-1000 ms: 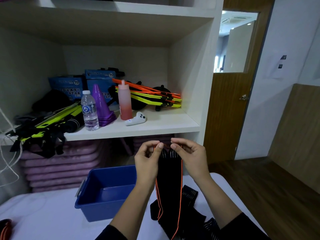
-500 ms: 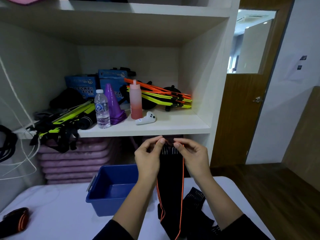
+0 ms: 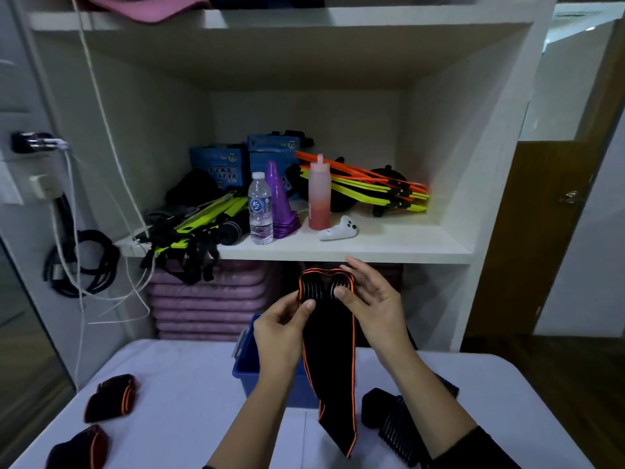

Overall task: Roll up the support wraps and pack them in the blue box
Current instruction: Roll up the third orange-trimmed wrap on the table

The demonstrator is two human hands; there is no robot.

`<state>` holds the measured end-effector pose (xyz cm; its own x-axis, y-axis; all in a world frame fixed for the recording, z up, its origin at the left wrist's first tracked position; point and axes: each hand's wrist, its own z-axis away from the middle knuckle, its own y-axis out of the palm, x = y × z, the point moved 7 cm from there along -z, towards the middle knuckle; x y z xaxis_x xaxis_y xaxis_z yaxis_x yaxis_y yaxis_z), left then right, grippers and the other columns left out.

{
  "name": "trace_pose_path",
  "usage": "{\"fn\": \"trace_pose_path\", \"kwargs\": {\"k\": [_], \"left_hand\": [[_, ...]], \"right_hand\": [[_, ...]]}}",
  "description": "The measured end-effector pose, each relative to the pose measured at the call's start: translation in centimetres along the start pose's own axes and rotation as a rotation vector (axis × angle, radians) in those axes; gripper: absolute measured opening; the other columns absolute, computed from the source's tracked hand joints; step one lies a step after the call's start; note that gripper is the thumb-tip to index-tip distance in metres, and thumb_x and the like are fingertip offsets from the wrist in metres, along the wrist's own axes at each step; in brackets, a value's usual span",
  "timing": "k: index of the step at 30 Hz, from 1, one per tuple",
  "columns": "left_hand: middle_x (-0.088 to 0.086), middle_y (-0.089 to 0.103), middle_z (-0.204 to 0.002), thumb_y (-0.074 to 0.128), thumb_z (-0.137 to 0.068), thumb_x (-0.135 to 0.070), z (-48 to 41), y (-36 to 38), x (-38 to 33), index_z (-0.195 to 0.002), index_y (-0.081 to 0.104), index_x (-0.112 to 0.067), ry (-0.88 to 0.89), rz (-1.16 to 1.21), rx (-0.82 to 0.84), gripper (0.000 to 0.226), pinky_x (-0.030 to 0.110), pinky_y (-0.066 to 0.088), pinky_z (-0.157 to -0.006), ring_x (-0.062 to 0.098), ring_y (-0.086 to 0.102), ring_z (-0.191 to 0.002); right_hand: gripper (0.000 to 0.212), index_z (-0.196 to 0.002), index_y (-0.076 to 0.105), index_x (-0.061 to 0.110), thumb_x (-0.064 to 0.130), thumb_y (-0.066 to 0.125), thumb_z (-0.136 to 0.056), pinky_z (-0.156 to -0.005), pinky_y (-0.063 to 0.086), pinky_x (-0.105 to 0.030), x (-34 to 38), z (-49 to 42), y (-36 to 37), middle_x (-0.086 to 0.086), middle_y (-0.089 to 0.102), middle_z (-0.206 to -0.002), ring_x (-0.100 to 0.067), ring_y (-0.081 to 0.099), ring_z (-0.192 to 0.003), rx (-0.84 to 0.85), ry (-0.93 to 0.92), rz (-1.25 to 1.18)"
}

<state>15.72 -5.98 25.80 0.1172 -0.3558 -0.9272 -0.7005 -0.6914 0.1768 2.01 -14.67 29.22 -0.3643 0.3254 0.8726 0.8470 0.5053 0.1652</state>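
The task looks to be in its middle stretch, with nothing visibly packed yet. The person holds one wrap (image 3: 327, 336), black with orange edging, up in the air over the table (image 3: 189, 401), in front of the blue box (image 3: 246, 374). Its upper end is bent over into a first loose turn, and the long tail hangs down to the table's near edge. The left hand (image 3: 282, 330) pinches the wrap's left edge just under that turn, thumb in front and fingers curled behind. The right hand (image 3: 372, 308) presses its thumb on the front of the turn while its fingers stand fairly straight and spread behind it, so the wrap is nipped between them rather than clasped. This roll seems barely begun, since nearly the whole length is unwound. Two bundles (image 3: 113, 397) that look already rolled lie near the table's left edge, one toward the near left corner, both outside the box. A heap of loose wraps (image 3: 394, 421) lies toward the right edge, waiting to be rolled. The box stands at the middle of the far edge; the hands hide most of its inside, so whether anything lies in it cannot be told. Left to do, by this judgement: finish this roll, roll the heap, and put every bundle in the box.
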Motion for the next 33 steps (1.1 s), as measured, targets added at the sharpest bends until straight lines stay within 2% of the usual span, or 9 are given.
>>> {"fn": "trace_pose_path", "kwargs": {"k": [2, 5, 7, 10, 14, 16, 22, 29, 33], "left_hand": [[0.002, 0.075, -0.088, 0.067, -0.081, -0.002, -0.6, -1.7, -0.3, -0.101, 0.071, -0.008, -0.019, 0.046, -0.031, 0.022, 0.018, 0.053, -0.073, 0.007, 0.068, -0.081], [0.004, 0.075, -0.088, 0.066, -0.082, 0.0, -1.3, -4.5, -1.0, -0.1, 0.071, -0.006, -0.03, 0.08, -0.051, 0.02, 0.018, 0.055, -0.073, 0.012, 0.069, -0.081], [-0.001, 0.076, -0.084, 0.065, -0.082, -0.001, -1.7, -6.5, -1.2, -0.1, 0.071, -0.008, -0.046, 0.09, -0.045, 0.02, 0.015, 0.054, -0.068, 0.008, 0.07, -0.077], [-0.002, 0.075, -0.088, 0.066, -0.083, -0.003, -2.2, -10.1, -0.6, -0.105, 0.07, -0.009, -0.075, 0.002, -0.045, 0.023, 0.014, 0.053, -0.067, 0.001, 0.069, -0.077], [0.0, 0.074, -0.095, 0.065, -0.083, -0.003, -2.2, -15.3, 0.8, -0.104, 0.071, -0.013, -0.121, -0.165, -0.068, 0.025, 0.037, 0.055, -0.087, 0.013, 0.069, -0.091], [0.0, 0.074, -0.095, 0.066, -0.082, -0.003, -1.9, -17.3, 0.8, -0.103, 0.071, -0.013, -0.135, -0.176, -0.092, 0.024, 0.038, 0.054, -0.09, 0.016, 0.069, -0.094], [0.0, 0.075, -0.086, 0.068, -0.08, -0.005, -0.1, -21.4, -0.6, -0.094, 0.074, -0.02, -0.134, -0.148, -0.094, 0.021, 0.037, 0.055, -0.084, 0.017, 0.071, -0.085], [0.001, 0.075, -0.079, 0.069, -0.079, -0.006, 0.2, -24.5, -3.2, -0.088, 0.074, -0.019, -0.108, -0.125, -0.118, 0.016, 0.034, 0.057, -0.073, 0.016, 0.071, -0.077], [-0.001, 0.075, -0.077, 0.07, -0.077, -0.014, -1.8, -25.9, 0.0, -0.084, 0.075, -0.02, -0.193, -0.211, -0.158, 0.01, 0.041, 0.057, -0.077, 0.019, 0.071, -0.079]], "right_hand": [[0.057, -0.126, 0.054, 0.023, 0.004, 0.072, -0.076, -0.086, 0.05, -0.017, -1.1, 0.7, 1.1, 0.003, 0.067, -0.11, -0.005, 0.064, -0.104, 0.008, 0.054, 0.031], [0.046, -0.115, 0.061, 0.026, 0.003, 0.071, -0.077, -0.08, 0.05, -0.02, -2.7, 1.7, 3.3, 0.005, 0.072, -0.083, -0.008, 0.068, -0.089, -0.034, 0.075, 0.099], [0.042, -0.11, 0.065, 0.024, 0.002, 0.072, -0.076, -0.08, 0.052, -0.019, -3.5, 2.1, 5.2, 0.005, 0.071, -0.076, -0.01, 0.069, -0.084, -0.074, 0.087, 0.098], [0.041, -0.11, 0.067, 0.02, 0.001, 0.073, -0.074, -0.085, 0.052, -0.024, -4.4, 2.5, 8.2, -0.002, 0.072, -0.085, -0.011, 0.069, -0.088, -0.104, 0.112, 0.088], [0.039, -0.105, 0.069, 0.027, 0.003, 0.073, -0.075, -0.087, 0.052, -0.028, -5.5, 3.8, 12.2, -0.002, 0.073, -0.088, -0.01, 0.069, -0.088, -0.084, 0.114, 0.138], [0.041, -0.103, 0.068, 0.032, 0.003, 0.073, -0.075, -0.087, 0.052, -0.029, -5.9, 4.7, 13.9, 0.0, 0.074, -0.085, -0.009, 0.069, -0.087, -0.075, 0.111, 0.155], [0.042, -0.105, 0.068, 0.033, 0.005, 0.074, -0.075, -0.089, 0.053, -0.033, -5.3, 7.7, 17.0, 0.003, 0.074, -0.083, -0.011, 0.07, -0.087, -0.05, 0.106, 0.169], [0.039, -0.106, 0.068, 0.025, 0.001, 0.073, -0.075, -0.07, 0.056, -0.023, -4.7, 8.5, 19.9, -0.002, 0.074, -0.079, -0.017, 0.072, -0.08, 0.036, 0.145, 0.084], [0.035, -0.103, 0.069, 0.023, 0.004, 0.075, -0.074, -0.065, 0.056, -0.021, -8.4, 6.8, 21.1, -0.005, 0.072, -0.078, -0.016, 0.071, -0.074, 0.04, 0.238, 0.19]]}}
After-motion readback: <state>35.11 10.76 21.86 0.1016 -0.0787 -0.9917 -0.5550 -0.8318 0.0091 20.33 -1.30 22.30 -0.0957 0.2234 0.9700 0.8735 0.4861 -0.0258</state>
